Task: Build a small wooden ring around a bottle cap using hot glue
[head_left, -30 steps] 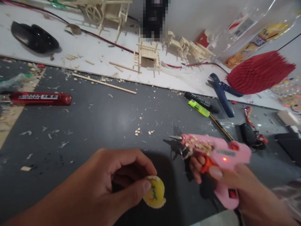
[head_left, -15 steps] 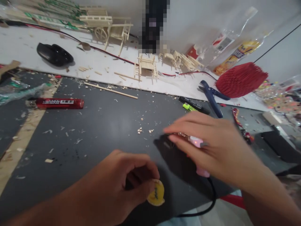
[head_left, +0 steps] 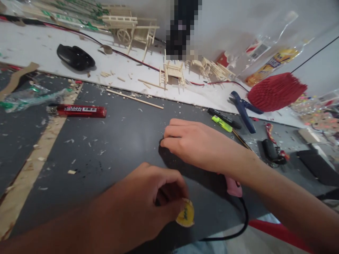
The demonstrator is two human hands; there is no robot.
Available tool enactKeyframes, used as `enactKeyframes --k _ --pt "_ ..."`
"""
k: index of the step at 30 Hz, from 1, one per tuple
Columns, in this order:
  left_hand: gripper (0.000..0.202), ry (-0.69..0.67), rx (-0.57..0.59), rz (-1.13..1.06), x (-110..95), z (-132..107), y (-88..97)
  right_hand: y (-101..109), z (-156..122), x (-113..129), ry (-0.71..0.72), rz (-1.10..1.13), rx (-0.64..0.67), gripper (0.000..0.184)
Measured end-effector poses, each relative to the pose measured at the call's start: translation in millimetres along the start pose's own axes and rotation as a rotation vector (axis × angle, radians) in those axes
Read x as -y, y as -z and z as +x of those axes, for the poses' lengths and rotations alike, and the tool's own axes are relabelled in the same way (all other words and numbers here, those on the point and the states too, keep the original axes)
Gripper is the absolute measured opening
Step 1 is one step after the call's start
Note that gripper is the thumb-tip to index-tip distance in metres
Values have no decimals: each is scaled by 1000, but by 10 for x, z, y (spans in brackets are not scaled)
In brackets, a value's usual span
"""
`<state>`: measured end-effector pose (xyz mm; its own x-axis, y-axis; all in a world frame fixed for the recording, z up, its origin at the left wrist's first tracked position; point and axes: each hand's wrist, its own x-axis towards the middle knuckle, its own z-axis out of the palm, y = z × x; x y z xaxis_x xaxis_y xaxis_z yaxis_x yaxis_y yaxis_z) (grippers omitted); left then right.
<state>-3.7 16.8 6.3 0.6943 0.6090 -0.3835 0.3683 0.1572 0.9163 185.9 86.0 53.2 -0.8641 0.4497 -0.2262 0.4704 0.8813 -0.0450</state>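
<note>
My left hand (head_left: 140,204) is closed near the bottom of the view, thumb and fingers pinching a small round yellow piece (head_left: 185,216). My right hand (head_left: 201,144) lies palm down on the dark mat (head_left: 119,137). Its fingertips are pressed together on the mat where small wood chips lay; what they pinch is hidden. The pink glue gun (head_left: 233,187) lies on the mat under my right wrist. Only its handle end and black cord (head_left: 242,227) show.
A red lighter (head_left: 79,111) lies left on the mat, a long wooden stick (head_left: 135,98) behind it. Small wooden chair (head_left: 172,72) and cart (head_left: 132,30) models and a black mouse (head_left: 75,57) stand on the white board. Blue pliers (head_left: 243,111), markers (head_left: 224,121) and a red paper piece (head_left: 275,91) are right.
My right hand set the glue gun down on the mat and reached left to the wood chips. My left hand kept the yellow piece almost still.
</note>
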Motion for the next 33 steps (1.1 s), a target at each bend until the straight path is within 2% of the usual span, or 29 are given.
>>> enactKeyframes --k 3,6,8,11,15,21,27,30,33 --pt "16 13 -1 -3 12 -7 -6 -15 2 -43 21 24 -75 23" --pt "15 25 -1 1 21 -19 -6 10 -61 -51 -17 209 -211 19" --pt "16 17 -6 -13 17 -11 -2 54 -143 -15 -88 405 -315 15" --pt "15 3 -9 -74 -2 14 6 113 -312 106 -253 690 -456 21" --pt "16 2 -8 -149 -19 23 12 71 -547 308 -380 985 -614 27" --pt "19 56 -25 -350 26 38 10 -74 -694 504 -471 1171 -696 27" --pt "17 8 -90 -507 99 74 38 -137 -723 597 -569 1324 -799 23" --pt "12 -28 -133 -512 97 66 50 -163 -738 681 -667 1405 -801 25" --pt "4 -125 -219 -427 71 50 55 -172 -734 790 -792 1490 -812 24"
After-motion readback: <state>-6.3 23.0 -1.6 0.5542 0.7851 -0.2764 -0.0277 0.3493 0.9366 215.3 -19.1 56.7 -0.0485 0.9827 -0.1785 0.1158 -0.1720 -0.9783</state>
